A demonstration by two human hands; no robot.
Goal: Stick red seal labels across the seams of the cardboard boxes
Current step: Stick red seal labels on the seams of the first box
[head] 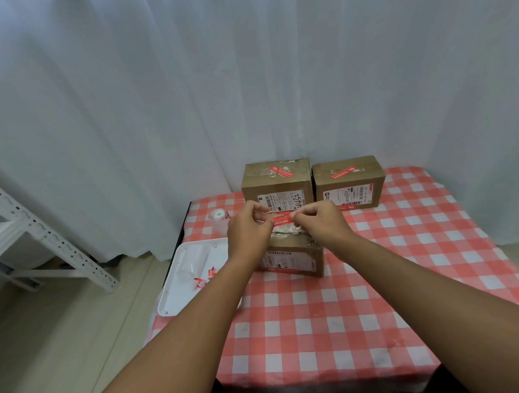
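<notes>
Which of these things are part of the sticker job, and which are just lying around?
Part of the job:
- red seal label, pinched by left hand and right hand
- near box
- two sealed boxes
- label roll
- scrap tray

Lying about:
- white shelf frame
- curtain

On a table under a red-and-white checked cloth [344, 311], both hands are raised over the nearest cardboard box [295, 258]. The left hand [247, 230] and the right hand [322, 220] each pinch one end of a red seal label [281, 220], held stretched between them just above the box's taped top. Farther back stand two more boxes side by side, the left box [277, 184] and the right box [349, 183], each with a red label on its top. At the table's left edge lies a white tray [179, 287] holding red-and-white scraps, and beyond it a label roll [218, 214]. White curtains [248, 79] hang behind.
</notes>
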